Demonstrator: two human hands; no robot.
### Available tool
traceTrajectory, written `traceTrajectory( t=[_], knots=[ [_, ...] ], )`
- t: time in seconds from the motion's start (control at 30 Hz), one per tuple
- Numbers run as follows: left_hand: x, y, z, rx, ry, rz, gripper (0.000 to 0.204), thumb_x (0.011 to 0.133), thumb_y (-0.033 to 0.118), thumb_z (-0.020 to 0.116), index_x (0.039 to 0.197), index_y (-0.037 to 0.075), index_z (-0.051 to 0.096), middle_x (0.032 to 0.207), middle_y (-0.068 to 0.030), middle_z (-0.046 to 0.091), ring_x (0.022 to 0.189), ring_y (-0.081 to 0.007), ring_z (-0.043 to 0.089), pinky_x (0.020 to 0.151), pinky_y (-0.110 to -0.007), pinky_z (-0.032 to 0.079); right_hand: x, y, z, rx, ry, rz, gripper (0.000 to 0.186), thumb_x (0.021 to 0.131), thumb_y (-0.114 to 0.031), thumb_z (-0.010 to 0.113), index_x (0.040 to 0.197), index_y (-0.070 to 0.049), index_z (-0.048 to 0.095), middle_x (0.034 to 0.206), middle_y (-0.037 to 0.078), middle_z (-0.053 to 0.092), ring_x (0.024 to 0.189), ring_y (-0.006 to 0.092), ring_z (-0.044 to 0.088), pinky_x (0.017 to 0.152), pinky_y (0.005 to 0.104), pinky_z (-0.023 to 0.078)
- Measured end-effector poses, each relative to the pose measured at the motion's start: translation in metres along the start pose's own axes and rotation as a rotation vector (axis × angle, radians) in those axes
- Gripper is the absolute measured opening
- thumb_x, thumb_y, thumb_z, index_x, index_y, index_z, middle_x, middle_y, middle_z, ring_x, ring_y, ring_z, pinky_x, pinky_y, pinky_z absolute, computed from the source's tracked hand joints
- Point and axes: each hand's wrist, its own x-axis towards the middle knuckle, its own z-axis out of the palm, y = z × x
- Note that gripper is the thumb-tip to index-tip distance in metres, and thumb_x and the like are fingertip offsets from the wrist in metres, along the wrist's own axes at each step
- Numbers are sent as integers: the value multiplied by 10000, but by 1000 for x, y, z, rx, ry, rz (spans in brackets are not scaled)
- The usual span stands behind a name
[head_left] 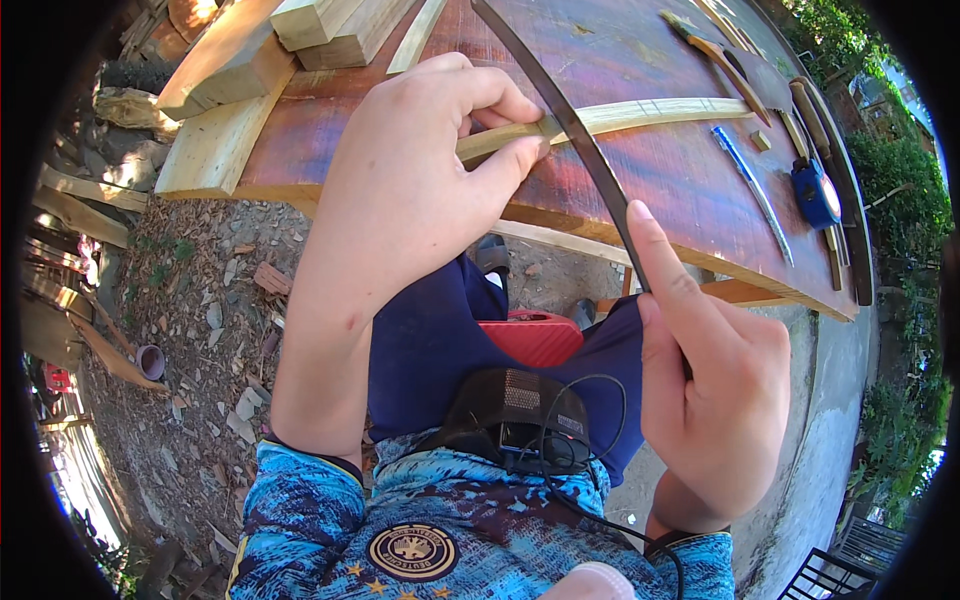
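My left hand (400,170) is closed in a pinch on a slim, pale wooden strip (660,114) lying over the table top. Thumb and index finger grip it close to where a long, narrow, dark metal blade (530,70) crosses it. That blade slants from the far middle down to my right hand (720,385). The fingers of my right hand wrap its near end, with the index finger stretched along the metal. Whether it is a file or a knife I cannot tell; its handle is hidden in my palm. Faint pencil-like marks show on the strip's right part.
On the reddish-brown wooden table (660,180) lie a blue pen (750,190), a small wood block (761,140), a blue tape measure (816,194) and a handsaw (755,78). Thick timber pieces (230,65) occupy its far left. A cable (622,410) hangs by my waist.
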Motion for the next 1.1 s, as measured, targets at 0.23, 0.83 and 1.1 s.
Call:
traceTrajectory(
  t=[0.23,0.83,1.1],
  knots=[
    [0,-1,1,-1,19,-10,193,860,78,798,1027,-5,743,815,0,602,718,-101,505,648,-282,416,-27,-1,-21,-55,-64,29,587,842,105,626,1413,-20,668,579,136,465,448,220,441,512,337,360],
    [0,1,1,8,18,42,174,887,79,784,1038,-3,752,804,-9,640,713,-81,540,633,-275,440,-39,-18,-13,-136,37,117,553,857,72,642,1405,4,666,584,122,437,464,204,426,502,354,338],
    [0,1,0,29,17,2,171,880,75,793,1027,1,748,766,7,590,705,-66,518,622,-258,421,-6,2,-13,-48,-82,-38,538,873,89,622,1409,48,645,604,119,493,464,184,427,495,330,347]
  ],
)
